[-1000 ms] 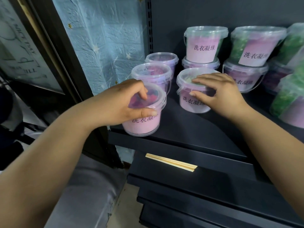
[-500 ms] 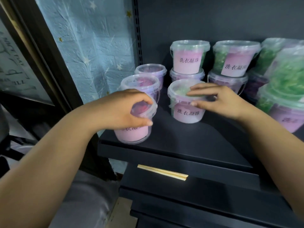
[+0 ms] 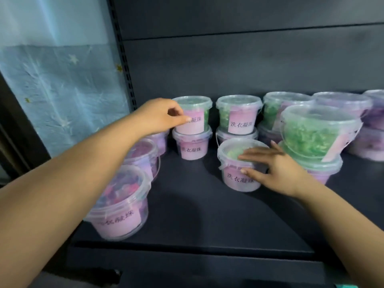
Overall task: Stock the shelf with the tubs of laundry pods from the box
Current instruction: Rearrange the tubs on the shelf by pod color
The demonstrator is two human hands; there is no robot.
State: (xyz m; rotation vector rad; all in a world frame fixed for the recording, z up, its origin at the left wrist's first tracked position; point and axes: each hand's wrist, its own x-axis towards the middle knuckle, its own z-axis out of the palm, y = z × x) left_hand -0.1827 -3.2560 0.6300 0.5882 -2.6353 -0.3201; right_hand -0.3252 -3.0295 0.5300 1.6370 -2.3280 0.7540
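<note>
1. The left hand (image 3: pixel 162 118) is stretched to the back row of the dark shelf (image 3: pixel 197 217) and is closed on the left side of a green-filled tub (image 3: pixel 196 113). The thumb is laid on the pink label and the index finger is curled near the rim. The remaining fingers are hidden behind the hand.
2. The green-filled tub is stacked upright on a purple tub (image 3: pixel 193 145), which stands on the shelf deck.
3. The right hand (image 3: pixel 278 171) is laid on a single tub (image 3: pixel 239 169) standing on the deck. The fingers are held straight and spread across its clear lid, and the thumb is pressed against its wall beside the label.
4. Just behind the single tub, a second stack (image 3: pixel 239 115) is seen, green above purple.
5. Along the left edge, purple tubs are lined from front to back and are partly covered by the left forearm. The nearest tub (image 3: pixel 122 206) stands close to the front lip.
6. To the right, a large-looking green tub (image 3: pixel 315 132) is stacked on another, with paler purple tubs beyond.
7. A blue star-patterned sheet (image 3: pixel 62 90) is seen left of the shelf's upright.
</note>
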